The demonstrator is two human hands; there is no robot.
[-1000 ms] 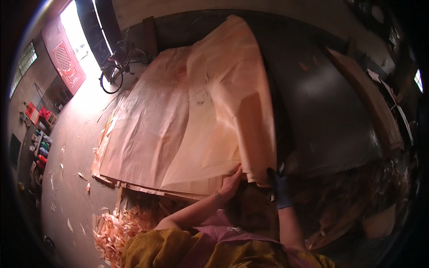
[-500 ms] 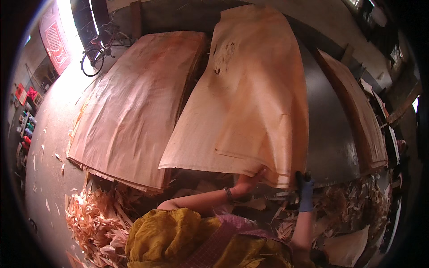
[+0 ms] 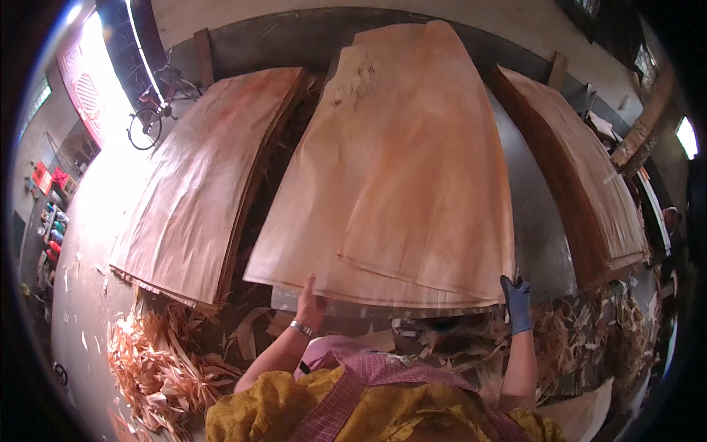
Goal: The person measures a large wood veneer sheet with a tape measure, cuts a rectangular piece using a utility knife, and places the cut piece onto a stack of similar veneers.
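A large, thin sheet of wood veneer (image 3: 309, 214) lies over a dark, smooth table (image 3: 541, 243), with a second veneer layer (image 3: 427, 243) overlapping its right part. Dark marks show near the far left edge. My bare left hand (image 3: 309, 308), with a band at the wrist, grips the sheet's near edge left of its middle; part of its fingers is hidden by the veneer. At the near right corner, my right hand (image 3: 518, 300) in a blue and dark glove is closed on the veneer's edge.
Stacks of veneer stand on the left (image 3: 199, 191) and right (image 3: 582, 169). Shredded veneer scraps (image 3: 158, 361) are heaped on the floor at the near left, with more scraps (image 3: 582, 331) at the near right. A bicycle (image 3: 147, 125) leans by the bright doorway.
My left hand has moved left along the near edge. The folds at the veneer's right side have spread out, and the sheet lies flatter and wider. My right hand stays by the right corner.
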